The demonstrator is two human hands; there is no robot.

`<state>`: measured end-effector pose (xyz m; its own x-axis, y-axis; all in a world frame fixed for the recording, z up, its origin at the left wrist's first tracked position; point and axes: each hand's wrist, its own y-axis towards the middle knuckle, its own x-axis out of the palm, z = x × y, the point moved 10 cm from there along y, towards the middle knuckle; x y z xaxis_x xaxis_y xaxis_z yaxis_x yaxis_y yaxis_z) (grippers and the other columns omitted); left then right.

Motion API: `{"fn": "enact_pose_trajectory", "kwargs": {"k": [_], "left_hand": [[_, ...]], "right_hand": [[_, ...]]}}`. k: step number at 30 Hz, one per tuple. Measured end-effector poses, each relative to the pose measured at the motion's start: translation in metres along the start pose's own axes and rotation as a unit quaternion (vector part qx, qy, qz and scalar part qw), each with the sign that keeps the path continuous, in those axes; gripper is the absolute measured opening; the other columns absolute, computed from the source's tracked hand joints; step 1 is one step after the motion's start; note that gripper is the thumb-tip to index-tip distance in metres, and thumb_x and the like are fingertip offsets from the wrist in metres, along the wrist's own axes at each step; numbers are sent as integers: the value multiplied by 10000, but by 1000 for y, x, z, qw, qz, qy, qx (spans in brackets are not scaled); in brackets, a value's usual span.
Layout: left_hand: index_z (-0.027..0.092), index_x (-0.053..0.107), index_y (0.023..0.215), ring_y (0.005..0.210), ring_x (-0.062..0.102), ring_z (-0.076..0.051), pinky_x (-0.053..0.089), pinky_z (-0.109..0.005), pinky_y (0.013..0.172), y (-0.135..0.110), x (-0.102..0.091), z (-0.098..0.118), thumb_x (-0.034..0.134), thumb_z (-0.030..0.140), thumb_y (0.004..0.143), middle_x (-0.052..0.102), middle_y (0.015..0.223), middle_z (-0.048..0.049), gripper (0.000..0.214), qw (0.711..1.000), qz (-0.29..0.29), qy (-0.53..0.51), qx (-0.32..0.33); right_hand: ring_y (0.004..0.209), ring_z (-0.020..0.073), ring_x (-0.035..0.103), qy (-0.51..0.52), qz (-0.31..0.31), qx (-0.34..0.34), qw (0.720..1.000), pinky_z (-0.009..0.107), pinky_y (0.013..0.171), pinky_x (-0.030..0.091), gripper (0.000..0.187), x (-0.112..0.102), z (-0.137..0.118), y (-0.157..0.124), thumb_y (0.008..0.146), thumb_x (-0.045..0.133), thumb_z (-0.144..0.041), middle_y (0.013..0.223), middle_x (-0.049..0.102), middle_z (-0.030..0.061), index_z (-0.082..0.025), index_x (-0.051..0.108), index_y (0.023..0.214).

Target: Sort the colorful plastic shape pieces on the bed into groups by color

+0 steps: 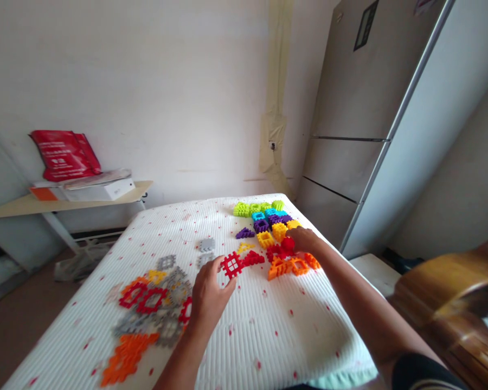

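My left hand [212, 287] pinches a red window-shaped building block [232, 265] between thumb and fingers, just above the bed. Right beside that block lies a red triangular piece [253, 258]. My right hand [305, 238] reaches to the coloured rows, its fingers closed at a red block [288, 244]; the fingertips are partly hidden. Around it are yellow blocks [265, 239], purple blocks [261, 225], blue blocks [258, 216], green blocks [241, 209] and orange blocks [280, 267], grouped by colour. A loose purple triangle [244, 233] lies to their left.
A mixed pile of grey pieces [174, 287], red frames [152, 299] and orange pieces [128, 357] covers the left of the white quilted bed [264, 336]. A fridge [350, 119] stands right, a wooden chair [447, 287] nearer. A side table [106, 203] bears a red bag [67, 154].
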<state>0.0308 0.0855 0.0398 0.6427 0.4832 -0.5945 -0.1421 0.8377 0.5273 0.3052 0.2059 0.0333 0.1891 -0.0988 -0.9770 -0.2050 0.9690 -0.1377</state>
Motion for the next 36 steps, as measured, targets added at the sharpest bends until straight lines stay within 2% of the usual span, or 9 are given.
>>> {"fn": "enact_pose_trajectory", "kwargs": {"k": [5, 9, 11, 14, 17, 20, 25, 28, 36], "left_hand": [[182, 552, 1090, 941, 598, -231, 472, -374, 856, -13, 14, -2, 590, 233, 692, 656, 981, -81, 403, 998, -23, 36, 54], [189, 533, 1127, 969, 586, -234, 467, -379, 870, -16, 14, -2, 591, 228, 711, 646, 1018, -86, 421, 996, -24, 50, 65], [185, 520, 1151, 989, 577, -233, 461, -378, 882, -16, 14, -1, 586, 223, 724, 639, 1038, -90, 433, 996, -21, 53, 73], [179, 516, 1170, 996, 573, -237, 459, -379, 887, -18, 14, 1, 597, 229, 730, 635, 1042, -97, 450, 995, -19, 54, 81], [189, 500, 1205, 988, 580, -240, 466, -378, 874, -18, 13, 0, 618, 231, 721, 636, 1023, -92, 500, 996, -22, 51, 71], [183, 471, 1242, 973, 585, -241, 470, -380, 864, -18, 9, -2, 619, 227, 723, 634, 1012, -94, 542, 997, -20, 48, 56], [196, 457, 1261, 985, 586, -244, 463, -393, 875, -17, 5, -1, 606, 222, 735, 630, 1053, -99, 547, 998, -4, 39, 47], [200, 482, 1246, 990, 590, -245, 460, -393, 886, -17, 3, 0, 603, 219, 731, 637, 1041, -100, 529, 999, 2, 21, 41], [172, 612, 1113, 918, 631, -203, 494, -337, 837, -13, 10, -25, 549, 299, 739, 677, 1020, -82, 400, 980, -51, -183, -55]], "right_hand": [[1098, 278, 523, 2, 8, -4, 1000, 358, 813, 444, 593, -6, 0, -7, 630, 709, -232, 1167, 590, 100, -249, 537, 1198], [1069, 241, 540, 73, 112, -55, 989, 321, 853, 429, 492, -39, -17, -34, 680, 620, -153, 1156, 599, 103, -198, 560, 1166], [982, 194, 576, 162, 176, -122, 963, 273, 827, 436, 408, -58, -40, -56, 704, 588, -136, 1095, 624, 77, -191, 585, 1108], [808, 137, 596, 285, 195, -227, 910, 229, 717, 453, 255, -68, -87, -82, 759, 546, -143, 983, 639, 42, -192, 606, 1001], [705, 115, 585, 359, 193, -268, 873, 219, 644, 450, 184, -63, -127, -91, 778, 543, -151, 909, 637, 30, -190, 609, 945], [668, 114, 587, 401, 214, -244, 857, 225, 626, 451, 204, -54, -148, -86, 784, 557, -176, 893, 650, 34, -184, 603, 983], [701, 138, 614, 423, 245, -157, 858, 255, 655, 472, 323, -38, -155, -71, 799, 547, -211, 943, 662, 61, -184, 548, 1121], [728, 155, 618, 431, 250, -146, 854, 275, 676, 478, 311, -31, -158, -68, 796, 528, -194, 910, 663, 64, -175, 551, 1106], [633, 121, 575, 554, 246, -174, 776, 231, 587, 462, 247, -10, -157, -56, 774, 519, -167, 754, 629, -4, -191, 563, 1016]]}}
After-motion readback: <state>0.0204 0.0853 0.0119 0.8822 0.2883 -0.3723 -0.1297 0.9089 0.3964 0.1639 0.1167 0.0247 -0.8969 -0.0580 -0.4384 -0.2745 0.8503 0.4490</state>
